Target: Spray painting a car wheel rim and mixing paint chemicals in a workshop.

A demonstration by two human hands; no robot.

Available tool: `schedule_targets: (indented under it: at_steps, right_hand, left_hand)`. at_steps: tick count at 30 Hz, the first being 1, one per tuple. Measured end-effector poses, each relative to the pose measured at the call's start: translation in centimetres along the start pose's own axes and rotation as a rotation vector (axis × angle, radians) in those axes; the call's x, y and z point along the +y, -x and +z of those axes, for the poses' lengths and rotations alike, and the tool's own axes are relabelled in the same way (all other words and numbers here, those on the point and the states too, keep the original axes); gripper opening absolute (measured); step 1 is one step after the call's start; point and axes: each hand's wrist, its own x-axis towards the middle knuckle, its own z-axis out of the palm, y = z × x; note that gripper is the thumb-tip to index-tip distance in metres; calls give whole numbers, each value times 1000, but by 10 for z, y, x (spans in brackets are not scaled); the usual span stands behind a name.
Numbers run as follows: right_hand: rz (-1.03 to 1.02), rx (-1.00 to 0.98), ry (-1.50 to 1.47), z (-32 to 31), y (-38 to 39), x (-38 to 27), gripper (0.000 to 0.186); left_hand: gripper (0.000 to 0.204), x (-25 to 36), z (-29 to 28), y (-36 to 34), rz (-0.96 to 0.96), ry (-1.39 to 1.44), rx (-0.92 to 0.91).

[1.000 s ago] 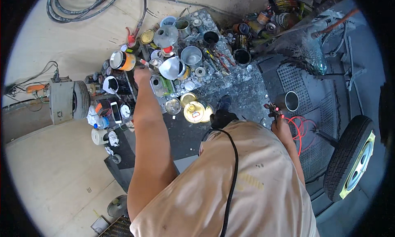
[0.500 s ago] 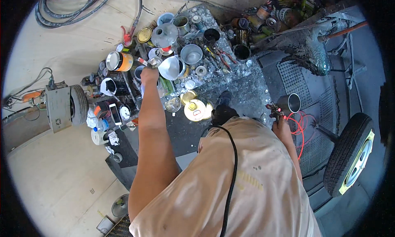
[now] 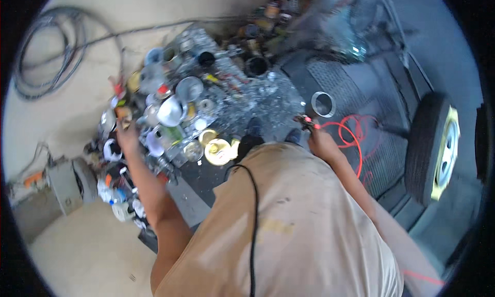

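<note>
In my right hand is a spray gun with a wide metal cup, held past the bench's right edge. A thin red hose loops down beside it. My left hand reaches over the cluttered left end of the bench, right by an orange-labelled can. Motion smears its fingers, so I cannot make out whether they grip anything. To the right of that hand are a white cup and an empty-looking metal pot.
A paint-spattered bench carries several cans, pliers-like tools and a yellow-lidded can. A tyre on a wheel stands at the right. Coiled dark hose hangs on the wall. A black cord runs down my apron-like clothing.
My view has swung, shifting the scene leftward and blurring it. My left hand has moved from the small metal cup to beside the orange-labelled can. The spray gun stays in my right hand.
</note>
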Motion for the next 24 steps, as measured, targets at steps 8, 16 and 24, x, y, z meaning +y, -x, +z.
schedule_targets:
  at_steps: [8, 16, 24]
  right_hand:
    - [-289, 163, -184, -15, -13, 16, 31]
    - [-231, 40, -102, -46, -2, 26, 34]
    - [-222, 50, 42, -56, 16, 42, 38]
  left_hand:
    - [42, 166, -1, 146, -47, 783, -869]
    - [54, 321, 63, 248, 281, 956, -1176]
    - [34, 387, 88, 306, 1029, 436, -625]
